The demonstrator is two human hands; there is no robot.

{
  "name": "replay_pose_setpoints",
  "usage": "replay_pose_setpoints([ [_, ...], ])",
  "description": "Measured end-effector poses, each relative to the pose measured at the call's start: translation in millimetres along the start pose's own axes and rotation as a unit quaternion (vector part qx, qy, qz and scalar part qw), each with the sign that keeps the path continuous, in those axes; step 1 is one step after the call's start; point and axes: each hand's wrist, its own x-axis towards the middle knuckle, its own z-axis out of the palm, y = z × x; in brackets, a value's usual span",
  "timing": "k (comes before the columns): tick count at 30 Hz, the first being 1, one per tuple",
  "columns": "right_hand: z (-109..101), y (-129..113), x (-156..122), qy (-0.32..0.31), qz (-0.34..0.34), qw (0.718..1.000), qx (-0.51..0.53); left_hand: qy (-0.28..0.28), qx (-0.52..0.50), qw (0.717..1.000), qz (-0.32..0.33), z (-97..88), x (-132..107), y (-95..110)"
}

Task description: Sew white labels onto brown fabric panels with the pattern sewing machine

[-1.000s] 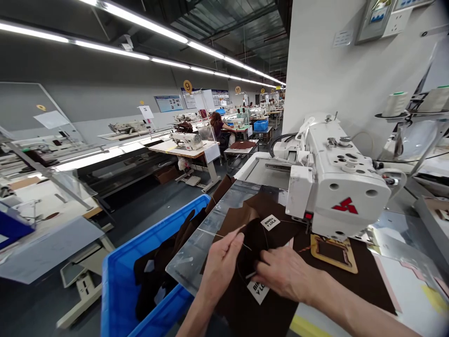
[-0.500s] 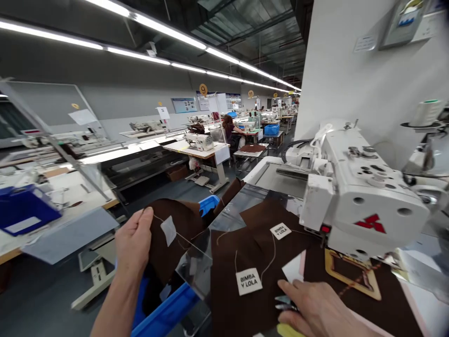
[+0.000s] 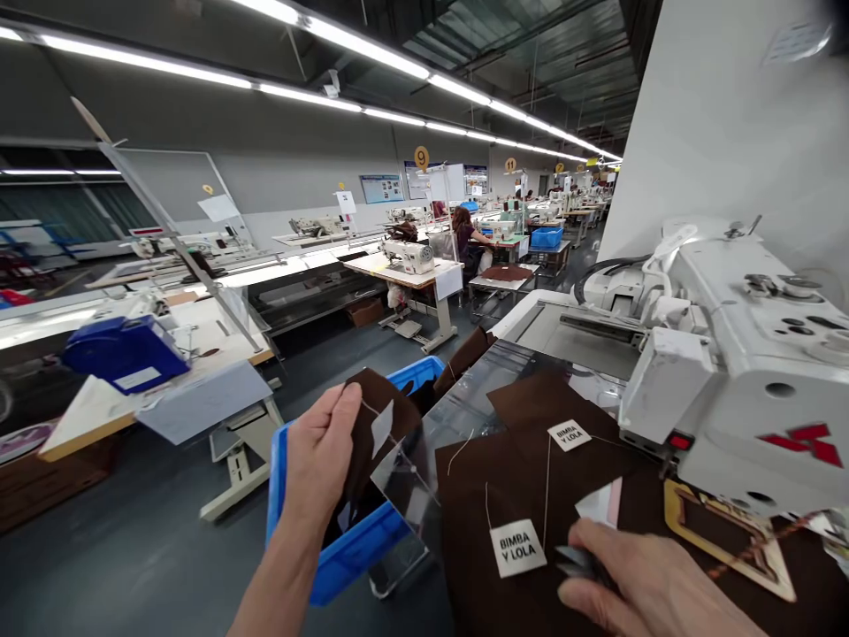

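Note:
My left hand (image 3: pixel 322 456) pinches the edge of a dark brown fabric piece (image 3: pixel 372 389) and holds it over a blue crate (image 3: pixel 362 553) left of the worktable. A small white label (image 3: pixel 382 428) on a thread hangs against that piece. In my right hand (image 3: pixel 637 575) are thread snips (image 3: pixel 578 559), blades pointing left, the handle mostly hidden by my fingers. They are just above a brown panel (image 3: pixel 468 548) lying on the table. Two white "BIMBA Y LOLA" labels, a near one (image 3: pixel 517 548) and a farther one (image 3: pixel 569 434), rest on it with loose threads.
A white sewing machine head (image 3: pixel 749 380) stands close on the right, a yellowish frame (image 3: pixel 730 540) beneath it. The clear table edge (image 3: pixel 404 482) runs beside the crate. Further left is a bench with a blue bin (image 3: pixel 126 354). A co-worker (image 3: pixel 468 239) sits in the background.
The view has turned left, so the scene shifts right and more of the crate shows. My left hand has carried the brown piece rightward over the crate. My right hand still holds the snips.

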Motion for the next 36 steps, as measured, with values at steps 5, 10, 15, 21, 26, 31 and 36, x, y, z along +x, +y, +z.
replay_pose_setpoints([
  [5,-31,-30,36,-0.044,0.035,0.996,0.074,-0.096,0.016,0.990,0.100,39.7,-20,47],
  [10,-39,-35,48,-0.018,0.017,0.993,0.113,-0.200,0.003,0.965,0.169,79.9,-33,82],
  [15,-45,-31,49,0.013,0.000,0.991,0.135,-0.303,-0.005,0.929,0.212,108.4,-40,107],
  [21,-47,-26,60,0.023,-0.018,0.989,0.144,-0.386,0.005,0.896,0.219,134.0,-52,124],
  [26,-43,-22,72,0.046,-0.034,0.987,0.148,-0.446,0.008,0.867,0.222,151.4,-60,133],
  [31,-40,-20,78,0.073,-0.049,0.984,0.158,-0.478,0.015,0.849,0.226,160.5,-63,140],
  [36,-47,-21,73,0.062,-0.077,0.981,0.166,-0.480,0.021,0.845,0.236,163.9,-65,142],
])
